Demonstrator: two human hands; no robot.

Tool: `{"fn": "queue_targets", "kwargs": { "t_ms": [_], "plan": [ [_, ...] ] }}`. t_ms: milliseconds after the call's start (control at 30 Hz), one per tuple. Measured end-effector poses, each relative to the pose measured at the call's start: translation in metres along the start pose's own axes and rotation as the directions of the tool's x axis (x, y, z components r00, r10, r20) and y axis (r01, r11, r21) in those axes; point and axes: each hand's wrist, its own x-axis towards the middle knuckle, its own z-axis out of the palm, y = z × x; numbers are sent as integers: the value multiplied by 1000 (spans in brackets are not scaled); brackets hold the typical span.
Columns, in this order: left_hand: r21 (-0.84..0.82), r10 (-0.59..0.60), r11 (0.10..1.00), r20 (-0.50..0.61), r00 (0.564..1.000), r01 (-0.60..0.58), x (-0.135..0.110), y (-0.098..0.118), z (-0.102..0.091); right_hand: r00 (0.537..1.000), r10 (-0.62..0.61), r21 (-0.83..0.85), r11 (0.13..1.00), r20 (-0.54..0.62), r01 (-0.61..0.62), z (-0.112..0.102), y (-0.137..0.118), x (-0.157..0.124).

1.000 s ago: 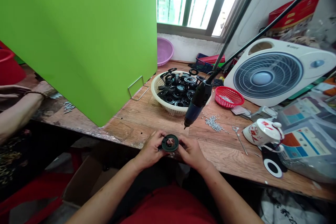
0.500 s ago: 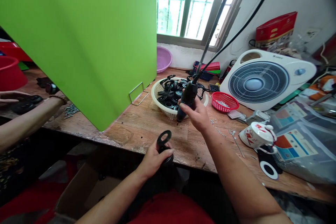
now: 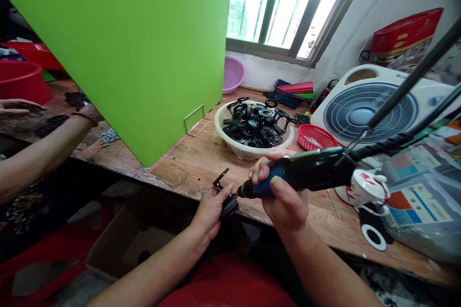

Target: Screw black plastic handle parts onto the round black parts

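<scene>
My left hand (image 3: 212, 211) grips a black round part with a ring-shaped arm (image 3: 228, 207) at the table's front edge. Wrapped around the blue grip of a black electric screwdriver (image 3: 309, 172) is my right hand (image 3: 284, 196). The tool lies nearly level, its tip pointing left and meeting the part beside my left thumb; whether a screw is there I cannot see. Behind my hands, a cream plastic basket (image 3: 236, 149) holds several similar black parts (image 3: 254, 124).
A green panel (image 3: 144, 57) stands at left, with a wire stand (image 3: 197, 121) at its foot. Beyond it a co-worker's hands (image 3: 88, 114) show. To the right are a red basket (image 3: 317, 138), a fan (image 3: 363, 110), a lidded mug (image 3: 367, 187) and clear bins (image 3: 414, 206).
My right hand has swung the screwdriver from upright to nearly level and brought its tip down to the black part. My left hand has turned the part.
</scene>
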Motion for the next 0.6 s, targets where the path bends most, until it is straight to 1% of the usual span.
{"fn": "queue_targets", "kwargs": {
  "t_ms": [100, 233, 367, 467, 533, 600],
  "plan": [
    [-17, -23, 1000, -5, 1000, 23, -2, -2, 3, 1000, -10, -37, 999, 26, 11, 0, 1, -7],
    [-19, -59, 998, -35, 998, 58, -4, -3, 5, 999, -27, -173, 984, 35, 32, -5, 8, -17],
    [-19, -57, 998, -20, 998, 57, -8, -4, 10, 999, -27, -266, 963, 32, 35, -10, 10, -22],
    [31, -128, 991, -13, 992, 129, -11, -6, 10, 1000, -13, -249, 968, -7, 11, -12, 10, -21],
    [99, -200, 975, 3, 980, 199, -13, -8, 7, 999, 40, -203, 978, -7, -41, -10, 11, -22],
    [164, -269, 953, 62, 961, 256, -15, -8, 3, 994, 106, -164, 981, 1, -104, -9, 12, -24]
  ]
}}
